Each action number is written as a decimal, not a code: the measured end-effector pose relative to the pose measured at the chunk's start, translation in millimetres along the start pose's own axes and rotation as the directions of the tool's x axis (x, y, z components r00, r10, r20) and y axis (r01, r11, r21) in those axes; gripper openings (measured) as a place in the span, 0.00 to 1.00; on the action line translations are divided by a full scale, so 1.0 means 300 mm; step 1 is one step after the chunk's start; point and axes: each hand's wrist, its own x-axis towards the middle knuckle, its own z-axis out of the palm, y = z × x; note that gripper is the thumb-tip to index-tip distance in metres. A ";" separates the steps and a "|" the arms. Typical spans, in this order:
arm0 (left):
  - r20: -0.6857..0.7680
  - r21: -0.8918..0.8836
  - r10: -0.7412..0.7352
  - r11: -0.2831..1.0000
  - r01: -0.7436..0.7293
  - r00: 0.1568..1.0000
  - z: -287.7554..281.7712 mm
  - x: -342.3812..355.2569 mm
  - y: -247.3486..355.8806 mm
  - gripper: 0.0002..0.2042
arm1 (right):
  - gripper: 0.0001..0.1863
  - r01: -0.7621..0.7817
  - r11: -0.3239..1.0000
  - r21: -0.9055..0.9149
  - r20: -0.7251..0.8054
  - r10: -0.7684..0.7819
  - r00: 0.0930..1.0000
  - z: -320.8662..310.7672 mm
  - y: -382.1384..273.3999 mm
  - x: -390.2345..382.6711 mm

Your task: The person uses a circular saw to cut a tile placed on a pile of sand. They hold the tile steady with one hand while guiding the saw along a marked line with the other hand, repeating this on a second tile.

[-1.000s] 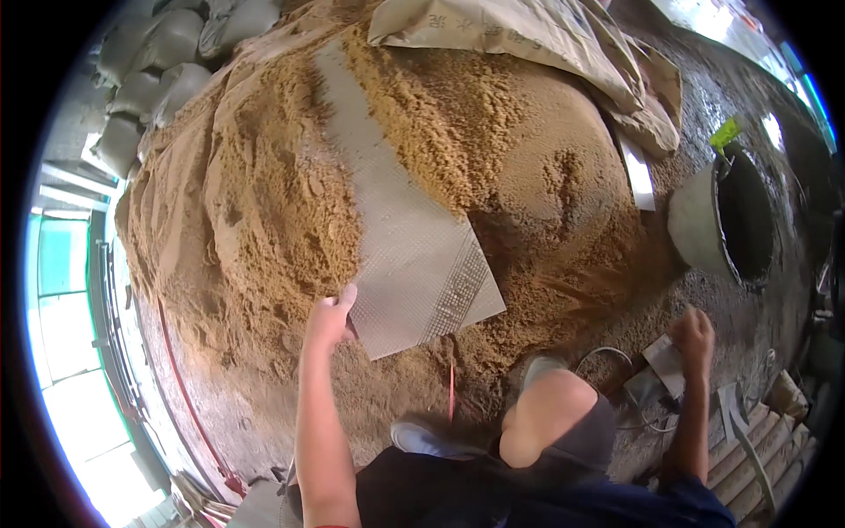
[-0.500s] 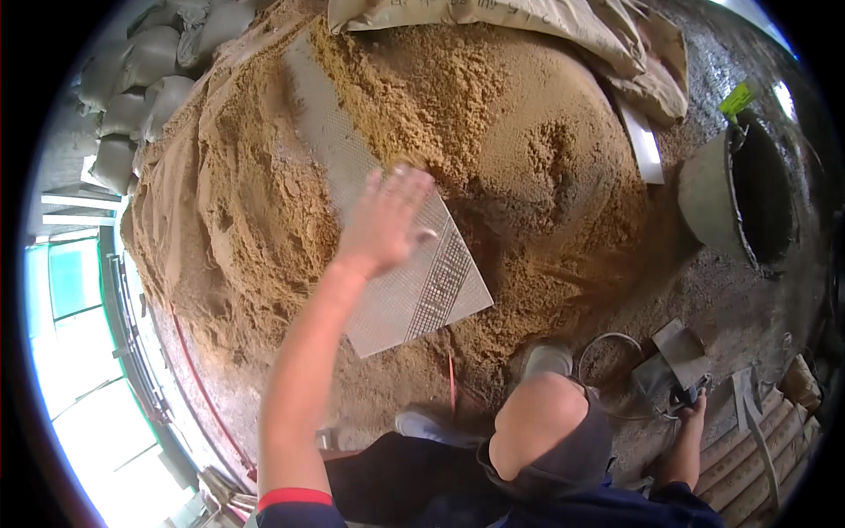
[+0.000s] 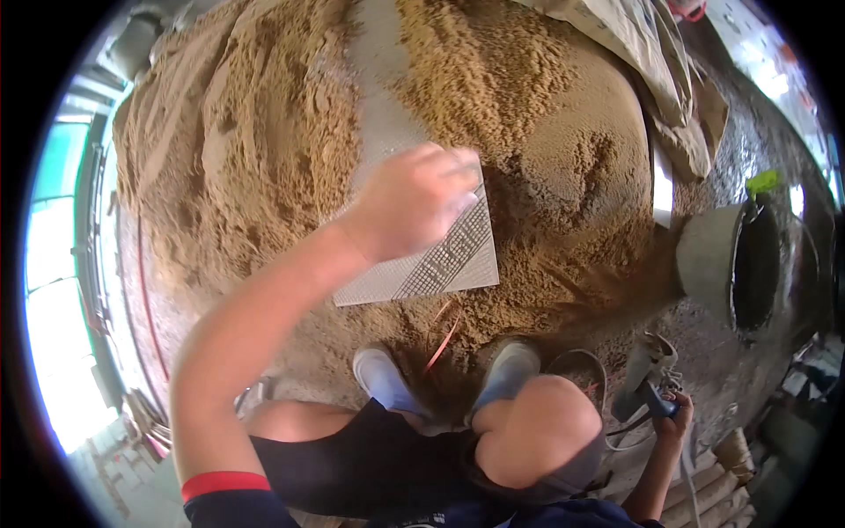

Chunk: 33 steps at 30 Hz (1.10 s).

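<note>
My left hand [image 3: 414,204] is over a pale grey tile [image 3: 462,255] with a fine grid texture and a darker, coarser band across it. The fingers are curled together near the tile's right edge, blurred, and what they pinch, if anything, is hidden. The tile lies against the foot of a brown sand heap, its far part covered by the hand and wrist. Low at the right, my right hand [image 3: 676,414] is closed round the dark handle of a corded power tool [image 3: 650,374] with a flat metal plate, perhaps a tile saw.
The sand heap [image 3: 255,132] has a grey, partly sand-covered strip [image 3: 378,70] running down it. A paper sack [image 3: 629,44] drapes over its far right. A bucket [image 3: 709,255] lies tipped at the right. A red cord [image 3: 145,299] runs along the left floor.
My left hand has gone from flat on the tile to curled fingers nearer its right edge. The tool in my right hand has turned, and the view has shifted.
</note>
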 end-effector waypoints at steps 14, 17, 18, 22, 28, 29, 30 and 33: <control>0.573 -0.769 0.576 0.623 0.141 0.583 0.083 -0.303 0.300 0.14 | 0.14 0.398 0.813 -0.425 0.551 -0.116 0.826 1.008 0.264 -0.715; 0.484 -0.829 0.530 0.534 0.170 0.696 0.093 -0.257 0.357 0.15 | 0.14 0.277 0.853 -0.442 0.554 0.017 0.833 1.099 0.310 -0.791; 0.475 -0.842 0.459 0.483 0.238 0.751 0.098 -0.274 0.367 0.16 | 0.13 0.208 0.859 -0.468 0.546 0.096 0.832 1.124 0.362 -0.774; 0.481 -0.876 0.227 0.079 0.477 0.847 0.137 -0.335 0.397 0.26 | 0.12 0.127 0.887 -0.444 0.508 0.132 0.851 1.192 0.566 -0.786; 0.510 -0.844 -0.058 -0.227 0.486 0.858 0.153 -0.393 0.356 0.30 | 0.10 0.224 0.891 -0.394 0.621 0.078 0.780 1.117 0.760 -0.694; 0.541 -0.820 -0.096 -0.282 0.499 0.835 0.152 -0.392 0.354 0.30 | 0.09 0.211 0.894 -0.395 0.606 0.081 0.791 1.142 0.766 -0.689; 0.569 -0.797 -0.135 -0.333 0.503 0.811 0.148 -0.393 0.349 0.29 | 0.09 0.199 0.900 -0.389 0.606 0.087 0.791 1.144 0.786 -0.685; 0.593 -0.770 -0.179 -0.411 0.488 0.785 0.151 -0.405 0.337 0.28 | 0.07 0.283 0.868 -0.408 0.656 0.063 0.752 1.155 0.836 -0.690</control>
